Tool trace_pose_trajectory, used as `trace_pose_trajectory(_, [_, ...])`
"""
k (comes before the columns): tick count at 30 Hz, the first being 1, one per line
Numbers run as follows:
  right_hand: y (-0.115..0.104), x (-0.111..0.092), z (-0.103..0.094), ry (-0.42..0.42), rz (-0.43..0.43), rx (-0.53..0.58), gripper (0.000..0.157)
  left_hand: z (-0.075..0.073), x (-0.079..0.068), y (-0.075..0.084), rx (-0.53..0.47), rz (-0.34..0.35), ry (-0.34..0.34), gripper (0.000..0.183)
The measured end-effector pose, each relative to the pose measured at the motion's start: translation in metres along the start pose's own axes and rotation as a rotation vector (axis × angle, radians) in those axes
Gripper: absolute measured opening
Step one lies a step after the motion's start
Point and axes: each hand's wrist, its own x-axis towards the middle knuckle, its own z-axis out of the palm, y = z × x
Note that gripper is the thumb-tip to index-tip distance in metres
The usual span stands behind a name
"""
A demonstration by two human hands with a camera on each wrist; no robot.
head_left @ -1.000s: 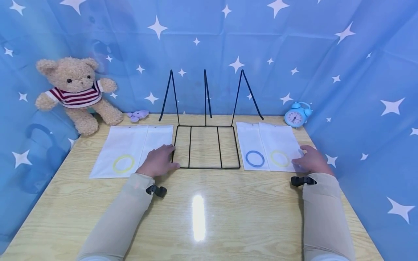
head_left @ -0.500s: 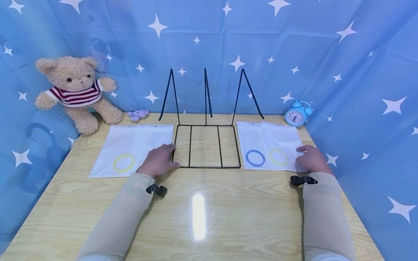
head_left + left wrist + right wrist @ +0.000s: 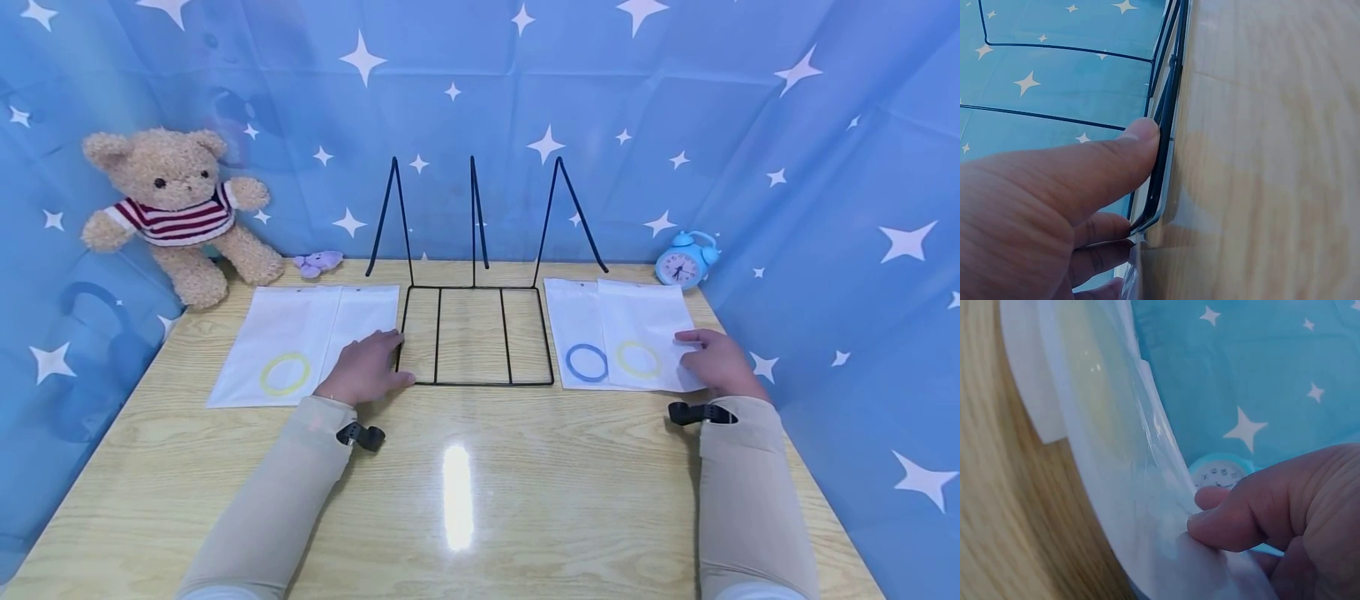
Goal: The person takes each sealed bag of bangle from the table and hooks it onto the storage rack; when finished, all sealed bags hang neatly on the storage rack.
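Note:
My left hand (image 3: 363,368) holds the near left corner of a black wire rack (image 3: 506,337), which stands on the table. In the left wrist view the thumb (image 3: 1142,131) presses the front wire and the fingers lie by the side wire. At the right, my right hand (image 3: 717,364) pinches the right edge of a white, translucent flat bag (image 3: 652,312) that shows a yellow ring (image 3: 638,359). The bag's edge curves up off the table in the right wrist view. Partly under it lies another white bag (image 3: 573,308) with a blue ring (image 3: 587,363).
Left of the rack lie two more white bags (image 3: 258,333), one with a yellow ring (image 3: 285,374). A teddy bear (image 3: 176,208), a small purple toy (image 3: 318,263) and a blue alarm clock (image 3: 684,262) stand along the back, before a starry blue curtain (image 3: 600,92).
The right hand has taken the edge of the yellow-ring bag between thumb and finger. That bag has slid slightly left over the blue-ring one. My left hand stays on the rack.

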Motion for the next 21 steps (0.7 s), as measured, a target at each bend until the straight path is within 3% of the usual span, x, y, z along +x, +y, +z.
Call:
trace_pose_trajectory(13, [-0.0001,0.0018,-0.0012,0.021,-0.091,0.088,0.063,0.0019,0.0009,-0.0017,0.000,0.002,0.007,0.080])
trace_pose_trajectory(21, [-0.0027,-0.0024,-0.0010,0.066,-0.226,0.101,0.054,0.0020,0.0003,-0.0005,-0.007,-0.006,0.008,0.080])
